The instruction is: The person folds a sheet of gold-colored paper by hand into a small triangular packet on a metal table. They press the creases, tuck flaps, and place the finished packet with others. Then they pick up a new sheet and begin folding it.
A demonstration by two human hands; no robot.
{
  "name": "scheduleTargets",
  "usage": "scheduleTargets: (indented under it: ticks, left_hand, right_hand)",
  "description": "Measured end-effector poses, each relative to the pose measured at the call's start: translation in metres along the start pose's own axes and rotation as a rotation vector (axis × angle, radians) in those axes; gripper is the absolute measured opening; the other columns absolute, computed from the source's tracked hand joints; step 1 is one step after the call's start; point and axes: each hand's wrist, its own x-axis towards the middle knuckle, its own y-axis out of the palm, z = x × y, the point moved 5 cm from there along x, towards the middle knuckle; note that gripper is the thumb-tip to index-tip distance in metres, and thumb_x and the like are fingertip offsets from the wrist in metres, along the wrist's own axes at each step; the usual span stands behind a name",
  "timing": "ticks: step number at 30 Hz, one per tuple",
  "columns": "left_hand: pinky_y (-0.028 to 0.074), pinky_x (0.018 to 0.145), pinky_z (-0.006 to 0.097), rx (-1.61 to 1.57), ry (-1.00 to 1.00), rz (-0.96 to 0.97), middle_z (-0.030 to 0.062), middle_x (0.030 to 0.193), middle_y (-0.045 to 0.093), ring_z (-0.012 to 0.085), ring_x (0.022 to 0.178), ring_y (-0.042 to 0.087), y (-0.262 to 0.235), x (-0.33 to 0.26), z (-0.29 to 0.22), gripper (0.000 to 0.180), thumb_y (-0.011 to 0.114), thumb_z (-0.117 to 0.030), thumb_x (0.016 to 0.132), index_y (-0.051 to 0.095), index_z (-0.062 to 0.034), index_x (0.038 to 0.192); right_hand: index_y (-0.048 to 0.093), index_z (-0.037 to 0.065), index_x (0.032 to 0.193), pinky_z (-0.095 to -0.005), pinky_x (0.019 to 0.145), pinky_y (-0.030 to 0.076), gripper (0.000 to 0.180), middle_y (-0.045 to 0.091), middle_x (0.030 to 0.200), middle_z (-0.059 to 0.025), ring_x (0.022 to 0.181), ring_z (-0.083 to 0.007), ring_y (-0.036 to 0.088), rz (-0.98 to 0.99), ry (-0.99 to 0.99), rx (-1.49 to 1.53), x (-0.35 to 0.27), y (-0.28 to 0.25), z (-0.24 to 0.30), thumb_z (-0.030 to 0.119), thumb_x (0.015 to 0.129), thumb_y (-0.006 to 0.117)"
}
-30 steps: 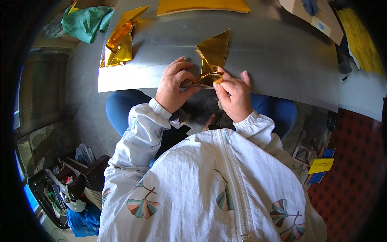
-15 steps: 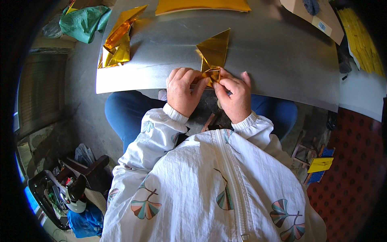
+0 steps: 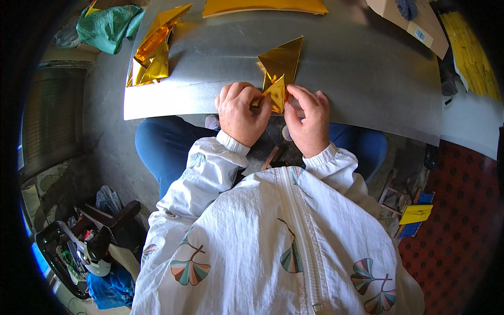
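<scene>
Your grey table bears: folded foil, upper left; gold sheeting, top centre; pointed gold piece, upper centre; carton, upper right.

The gold paper looks glossy, the table smooth metal.

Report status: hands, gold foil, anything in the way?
Left hand and right hand on gold foil, either side; grip unclear. Pointed flap between hands. Second foil piece apart, left; not in the way.

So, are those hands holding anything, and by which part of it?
A folded gold foil sheet, by its near end: the left hand pinches its left side; the right hand touches its right edge, grip unclear.
</scene>
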Motion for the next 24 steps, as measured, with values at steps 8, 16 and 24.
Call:
scheduleTargets:
  ticks: [8,16,24]
  left_hand:
    - [0.040,0.076,0.040,-0.091,0.007,-0.039,0.0078,0.085,0.060,0.0283,0.082,0.055,0.001,-0.003,0.005,0.012,0.071,-0.009,0.070,0.060,-0.0061,0.073]
    - [0.040,0.078,0.040,-0.081,0.000,-0.036,0.0073,0.087,0.060,0.0289,0.085,0.054,0.002,-0.003,0.003,0.013,0.069,-0.008,0.064,0.059,-0.0064,0.071]
    - [0.040,0.080,0.040,-0.046,-0.019,-0.045,0.0056,0.087,0.061,0.0288,0.089,0.055,0.005,-0.003,0.002,0.012,0.068,-0.009,0.062,0.058,-0.0069,0.068]
  right_hand:
    - [0.064,0.004,0.110,-0.0436,0.091,0.042,0.029,0.067,0.106,-0.0124,0.096,-0.0284,0.064,0.066,-0.086,-0.169,0.018,-0.004,0.013,0.009,0.081,0.067]
    - [0.059,0.001,0.101,-0.0425,0.075,0.053,0.024,0.063,0.099,-0.0178,0.088,-0.0365,0.064,0.260,0.007,-0.323,0.037,0.005,0.018,0.007,0.078,0.066]
    - [0.056,0.001,0.097,-0.0430,0.071,0.055,0.018,0.060,0.105,-0.0202,0.082,-0.0386,0.064,0.199,-0.007,-0.254,0.032,0.007,0.024,0.008,0.082,0.063]
